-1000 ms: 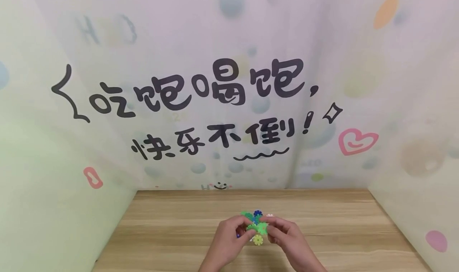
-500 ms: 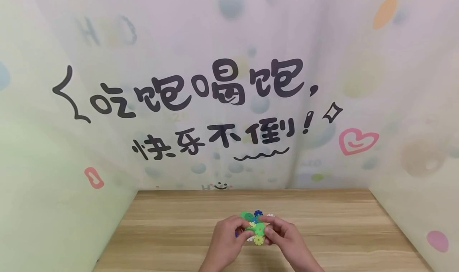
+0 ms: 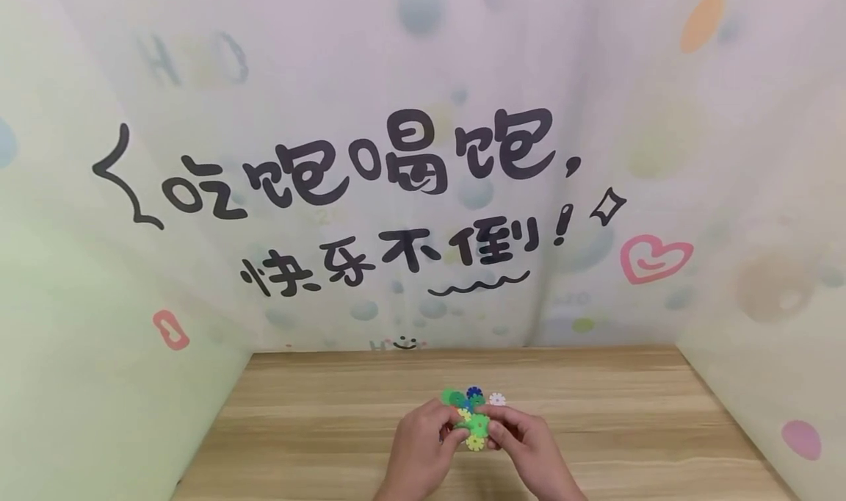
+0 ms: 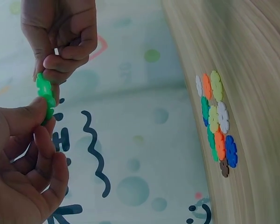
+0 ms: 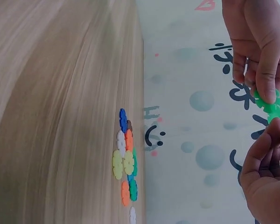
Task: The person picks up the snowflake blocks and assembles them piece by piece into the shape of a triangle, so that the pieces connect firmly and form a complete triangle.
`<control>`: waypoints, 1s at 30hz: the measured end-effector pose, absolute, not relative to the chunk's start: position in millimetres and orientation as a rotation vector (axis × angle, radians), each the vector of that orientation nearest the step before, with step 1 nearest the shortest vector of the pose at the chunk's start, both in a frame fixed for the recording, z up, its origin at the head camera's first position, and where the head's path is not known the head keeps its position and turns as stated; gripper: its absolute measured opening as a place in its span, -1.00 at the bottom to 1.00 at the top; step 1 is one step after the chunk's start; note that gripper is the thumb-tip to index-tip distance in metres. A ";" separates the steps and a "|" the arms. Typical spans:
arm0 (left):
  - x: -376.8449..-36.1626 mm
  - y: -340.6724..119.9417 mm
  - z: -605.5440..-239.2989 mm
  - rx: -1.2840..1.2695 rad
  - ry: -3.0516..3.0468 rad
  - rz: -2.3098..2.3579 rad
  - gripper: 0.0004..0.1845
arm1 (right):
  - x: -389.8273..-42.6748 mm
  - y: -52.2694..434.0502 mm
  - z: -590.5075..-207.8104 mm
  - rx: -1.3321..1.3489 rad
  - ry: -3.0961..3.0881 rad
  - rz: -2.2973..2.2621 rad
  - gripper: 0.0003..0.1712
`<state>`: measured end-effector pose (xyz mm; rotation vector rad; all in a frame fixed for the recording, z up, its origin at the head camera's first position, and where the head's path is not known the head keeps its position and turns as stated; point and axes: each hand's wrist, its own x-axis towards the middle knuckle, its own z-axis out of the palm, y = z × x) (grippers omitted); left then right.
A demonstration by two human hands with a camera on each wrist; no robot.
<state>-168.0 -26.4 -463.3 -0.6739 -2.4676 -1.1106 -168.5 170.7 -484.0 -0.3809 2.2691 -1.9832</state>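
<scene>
Between my two hands, above the table, are two bright green notched snowflake discs (image 3: 479,425) that meet at their edges. My left hand (image 3: 423,442) pinches one of them between thumb and fingers. The other is pinched by my right hand (image 3: 529,442), its thumb in front. From the right wrist view, the pair of green discs (image 5: 267,103) appears linked at an angle; how deep the slots sit is hidden by fingertips. Seen by the left wrist camera, the green discs (image 4: 44,86) are nearly edge-on.
Loose snowflake discs in several colours lie in a cluster on the wooden table (image 3: 317,420) beneath my hands, including a yellow disc (image 3: 475,442), a dark blue disc (image 3: 474,393) and a white disc (image 3: 497,399). A printed curtain (image 3: 410,288) stands behind the table.
The two green discs have turned and drawn closer together, so one now faces the head camera. My right hand has shifted slightly left and down, uncovering more of the white disc.
</scene>
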 end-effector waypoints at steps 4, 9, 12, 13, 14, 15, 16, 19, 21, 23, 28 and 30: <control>-165.7 -25.9 -465.4 -0.655 -2.449 -1.077 -0.87 | -166.4 170.0 -485.0 -0.375 2.276 -1.977 -0.62; -165.1 -26.6 -465.1 -0.665 -2.433 -1.028 -0.87 | -164.5 168.3 -486.6 -0.325 2.268 -1.979 -0.65; -164.6 -27.9 -462.9 -0.676 -2.445 -0.989 -0.87 | -164.2 167.3 -487.7 -0.332 2.284 -1.971 -0.65; -164.6 -28.3 -462.6 -0.681 -2.450 -0.982 -0.88 | -164.4 167.1 -488.5 -0.336 2.288 -1.968 -0.65; -164.9 -29.0 -462.6 -0.685 -2.458 -0.982 -0.88 | -165.0 166.9 -489.7 -0.345 2.290 -1.965 -0.65; -165.4 -29.7 -462.7 -0.687 -2.472 -0.990 -0.88 | -165.5 166.7 -490.9 -0.359 2.294 -1.961 -0.66; -166.0 -30.4 -462.9 -0.688 -2.482 -1.005 -0.88 | -166.3 166.6 -492.3 -0.377 2.298 -1.958 -0.65; -169.2 -33.4 -465.7 -0.673 -2.518 -1.080 -0.89 | -170.0 166.4 -496.5 -0.402 2.307 -1.934 -0.65; -171.3 -35.9 -467.3 -0.648 -2.541 -1.128 -0.90 | -173.3 167.6 -498.4 -0.374 2.317 -1.932 -0.63; -172.6 -38.1 -468.4 -0.630 -2.541 -1.163 -0.91 | -178.1 170.4 -499.6 -0.288 2.337 -1.958 -0.62; -175.6 -42.9 -470.6 -0.627 -2.519 -1.211 -0.93 | -196.1 182.0 -503.5 -0.008 2.411 -2.101 -0.70; -176.4 -44.7 -471.6 -0.621 -2.523 -1.222 -0.93 | -203.5 186.0 -507.1 0.070 2.438 -2.111 -0.75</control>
